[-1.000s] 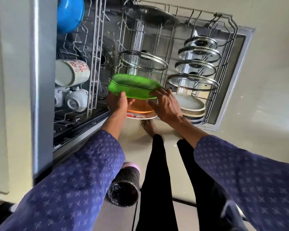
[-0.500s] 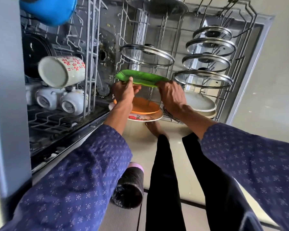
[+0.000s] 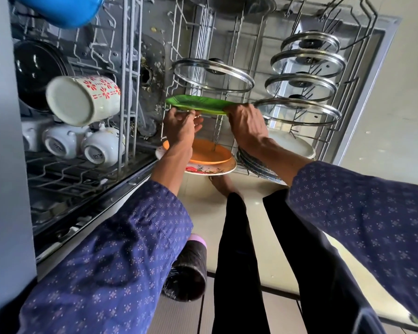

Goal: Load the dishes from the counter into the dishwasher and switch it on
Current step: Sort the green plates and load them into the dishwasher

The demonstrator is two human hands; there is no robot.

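Note:
I look down into the pulled-out lower rack (image 3: 362, 44) of the open dishwasher. A green plate (image 3: 199, 104) stands on edge among the rack's tines. My left hand (image 3: 180, 127) grips its left end and my right hand (image 3: 245, 126) grips its right end. Just nearer to me in the same row stand an orange plate (image 3: 210, 153) and a white flowered plate (image 3: 210, 168). A dark-rimmed plate (image 3: 253, 162) shows below my right wrist, partly hidden.
Several glass lids (image 3: 302, 84) fill the rack's right side, and one larger glass lid (image 3: 212, 75) stands beyond the green plate. The upper rack at left holds a flowered mug (image 3: 82, 100), white cups (image 3: 97, 147), a black pan (image 3: 38, 71) and a blue bowl (image 3: 63, 8). A black bin (image 3: 186, 271) stands by my legs.
Both hands carried the green plate farther into the rack and tipped it from nearly face-on to on edge between the tines. The camera came closer to the rack.

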